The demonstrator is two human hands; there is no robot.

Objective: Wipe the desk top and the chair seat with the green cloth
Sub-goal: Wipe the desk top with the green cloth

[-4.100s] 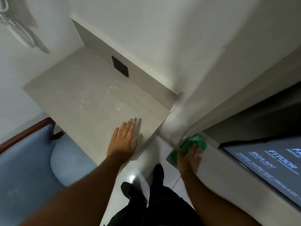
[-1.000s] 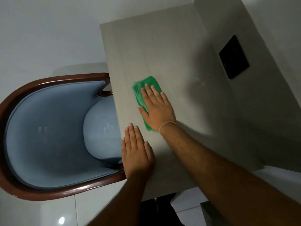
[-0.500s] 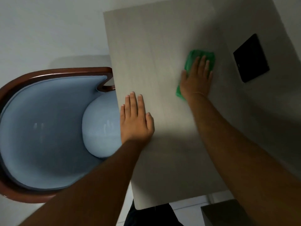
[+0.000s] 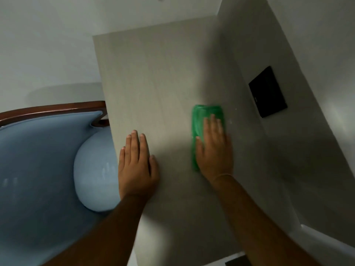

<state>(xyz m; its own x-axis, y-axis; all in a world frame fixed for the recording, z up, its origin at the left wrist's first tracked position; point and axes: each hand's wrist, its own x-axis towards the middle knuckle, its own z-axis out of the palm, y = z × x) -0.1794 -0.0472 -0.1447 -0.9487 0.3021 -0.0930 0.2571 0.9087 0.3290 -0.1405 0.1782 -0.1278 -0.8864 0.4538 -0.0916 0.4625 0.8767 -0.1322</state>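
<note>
The folded green cloth [image 4: 201, 121] lies flat on the beige desk top [image 4: 157, 77], right of its middle. My right hand [image 4: 214, 148] presses down on the cloth with flat fingers and covers its near half; both are motion-blurred. My left hand [image 4: 136, 166] rests palm down on the desk's left edge with nothing in it. The chair's pale blue seat [image 4: 94, 173] pokes out from under that edge, just left of my left hand.
The chair's blue padded back with a brown wooden rim [image 4: 51, 109] curves around at the left. A black wall plate [image 4: 268, 92] sits on the upright panel right of the desk. White floor lies beyond the desk's far and left edges.
Over the last second my right hand swept the cloth from the desk's left part to the right side, then drew it back toward me. My left hand stayed flat on the left edge.
</note>
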